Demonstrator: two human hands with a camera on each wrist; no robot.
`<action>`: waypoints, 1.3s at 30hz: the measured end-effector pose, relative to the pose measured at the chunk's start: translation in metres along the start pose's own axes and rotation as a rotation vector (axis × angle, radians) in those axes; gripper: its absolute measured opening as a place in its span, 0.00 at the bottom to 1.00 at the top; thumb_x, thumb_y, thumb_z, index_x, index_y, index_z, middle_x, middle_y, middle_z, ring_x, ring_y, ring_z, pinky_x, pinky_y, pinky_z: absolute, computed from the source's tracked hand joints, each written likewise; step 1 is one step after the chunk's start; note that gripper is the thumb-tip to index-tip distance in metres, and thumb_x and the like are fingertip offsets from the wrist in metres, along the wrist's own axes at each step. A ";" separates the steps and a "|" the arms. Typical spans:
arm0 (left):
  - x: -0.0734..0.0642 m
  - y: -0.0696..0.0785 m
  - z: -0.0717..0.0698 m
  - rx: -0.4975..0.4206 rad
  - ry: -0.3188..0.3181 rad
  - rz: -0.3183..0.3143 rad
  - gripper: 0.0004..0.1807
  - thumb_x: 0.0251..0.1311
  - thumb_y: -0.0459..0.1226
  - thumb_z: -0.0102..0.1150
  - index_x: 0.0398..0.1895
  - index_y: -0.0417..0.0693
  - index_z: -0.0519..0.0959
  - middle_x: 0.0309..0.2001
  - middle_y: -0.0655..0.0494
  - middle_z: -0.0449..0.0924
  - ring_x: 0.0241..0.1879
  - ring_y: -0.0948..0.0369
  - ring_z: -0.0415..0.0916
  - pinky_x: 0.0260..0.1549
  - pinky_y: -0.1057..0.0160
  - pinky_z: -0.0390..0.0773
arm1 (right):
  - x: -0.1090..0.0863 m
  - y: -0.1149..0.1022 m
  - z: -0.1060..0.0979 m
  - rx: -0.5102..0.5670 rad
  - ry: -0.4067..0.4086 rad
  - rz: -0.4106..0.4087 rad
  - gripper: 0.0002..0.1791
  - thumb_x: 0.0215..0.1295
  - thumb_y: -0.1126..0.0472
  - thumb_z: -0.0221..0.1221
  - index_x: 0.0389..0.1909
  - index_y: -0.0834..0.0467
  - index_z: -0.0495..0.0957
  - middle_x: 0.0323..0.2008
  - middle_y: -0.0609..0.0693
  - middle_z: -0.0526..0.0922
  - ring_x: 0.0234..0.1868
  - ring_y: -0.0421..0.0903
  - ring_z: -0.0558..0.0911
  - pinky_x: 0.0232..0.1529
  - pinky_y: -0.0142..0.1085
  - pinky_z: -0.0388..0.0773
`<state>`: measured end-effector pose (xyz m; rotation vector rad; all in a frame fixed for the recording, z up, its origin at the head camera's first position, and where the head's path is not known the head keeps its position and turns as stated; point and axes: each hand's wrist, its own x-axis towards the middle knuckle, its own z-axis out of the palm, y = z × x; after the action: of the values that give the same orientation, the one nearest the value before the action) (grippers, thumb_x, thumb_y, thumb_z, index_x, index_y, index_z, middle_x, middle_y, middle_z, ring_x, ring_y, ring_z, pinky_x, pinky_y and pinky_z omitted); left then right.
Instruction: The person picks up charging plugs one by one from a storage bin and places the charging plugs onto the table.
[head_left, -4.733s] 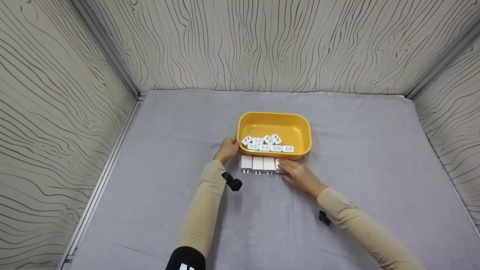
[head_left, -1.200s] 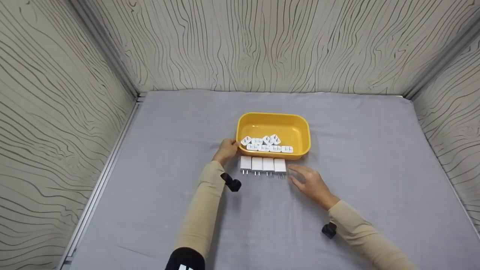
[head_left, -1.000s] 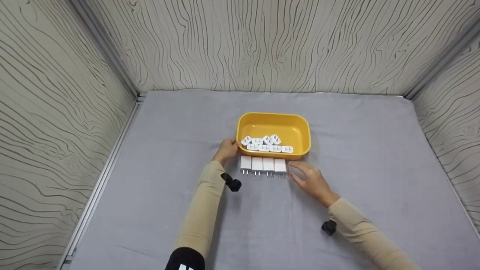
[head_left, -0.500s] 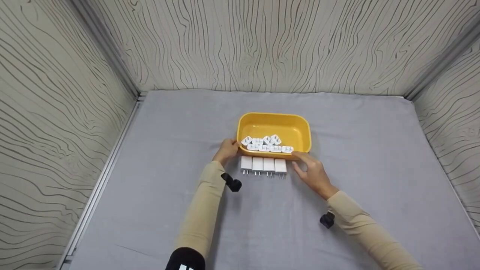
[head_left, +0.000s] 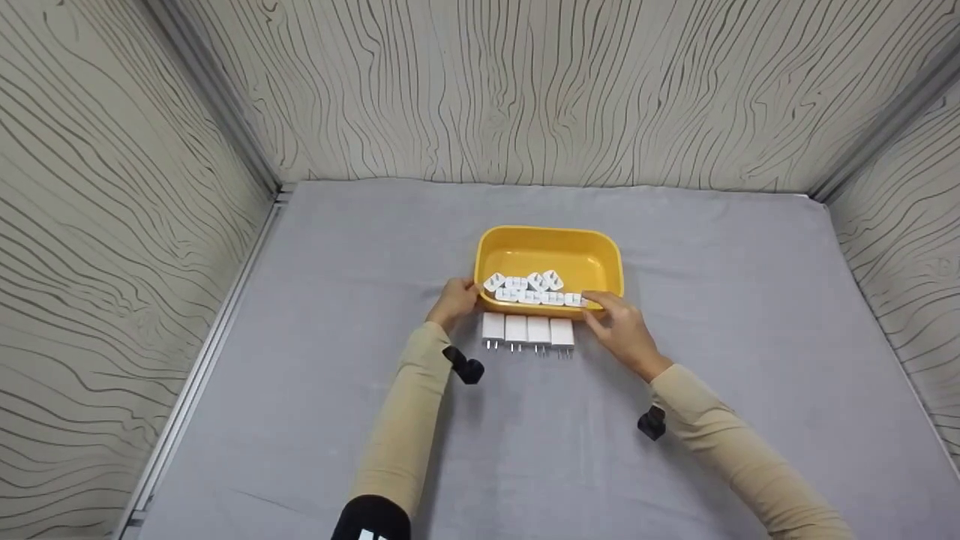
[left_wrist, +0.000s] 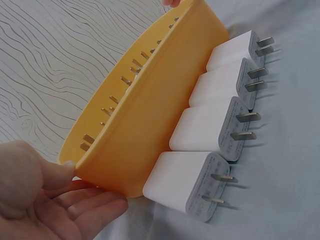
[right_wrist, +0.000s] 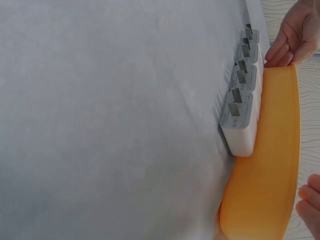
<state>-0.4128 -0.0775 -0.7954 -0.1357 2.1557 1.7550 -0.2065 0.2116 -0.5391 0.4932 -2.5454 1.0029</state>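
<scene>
A yellow plastic bin stands on the grey cloth, with several white plug adapters inside, prongs up, gathered toward its front wall. My left hand grips the bin's left front corner; in the left wrist view its thumb is at the rim and its fingers are under the side. Over the right part of the front rim reaches my right hand, its fingertips at the rightmost adapter of the front row. Whether they press on that adapter cannot be made out.
Several more white adapters lie side by side along the outside of the bin's front wall, prongs pointing toward me. Wood-patterned panels enclose the cloth-covered table at the back and sides.
My right hand has let go of the rightmost adapter in the outside row, drawn back right, then moved up over the rim into the bin. The left hand has stayed at the corner.
</scene>
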 end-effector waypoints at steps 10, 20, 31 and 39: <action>-0.238 0.228 0.006 0.133 0.061 -0.074 0.18 0.71 0.31 0.41 0.55 0.25 0.73 0.39 0.44 0.77 0.35 0.61 0.73 0.41 0.66 0.78 | 0.010 0.002 -0.001 0.006 -0.085 0.092 0.16 0.58 0.69 0.63 0.48 0.68 0.80 0.48 0.65 0.83 0.52 0.61 0.81 0.55 0.50 0.78; -0.222 0.212 0.002 0.089 0.044 -0.067 0.19 0.72 0.33 0.42 0.57 0.29 0.73 0.45 0.45 0.80 0.41 0.61 0.78 0.49 0.62 0.80 | 0.026 0.004 0.001 -0.039 -0.298 0.177 0.20 0.65 0.65 0.56 0.55 0.71 0.75 0.54 0.69 0.79 0.58 0.65 0.77 0.61 0.54 0.72; -0.203 0.197 0.006 0.090 0.033 -0.113 0.19 0.72 0.34 0.42 0.58 0.30 0.73 0.46 0.42 0.80 0.41 0.59 0.77 0.51 0.59 0.79 | 0.044 0.011 0.004 -0.030 -0.467 0.205 0.20 0.69 0.65 0.50 0.56 0.73 0.73 0.55 0.70 0.78 0.59 0.65 0.76 0.61 0.55 0.72; -0.224 0.218 0.007 0.045 0.031 -0.135 0.21 0.73 0.32 0.38 0.62 0.27 0.68 0.56 0.35 0.76 0.46 0.58 0.76 0.59 0.55 0.75 | 0.058 0.016 0.000 -0.003 -0.600 0.210 0.20 0.64 0.67 0.50 0.53 0.76 0.74 0.52 0.73 0.78 0.56 0.66 0.77 0.60 0.55 0.73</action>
<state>-0.2665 -0.0550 -0.5201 -0.2917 2.1523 1.6384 -0.2641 0.2117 -0.5224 0.6086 -3.1840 1.0400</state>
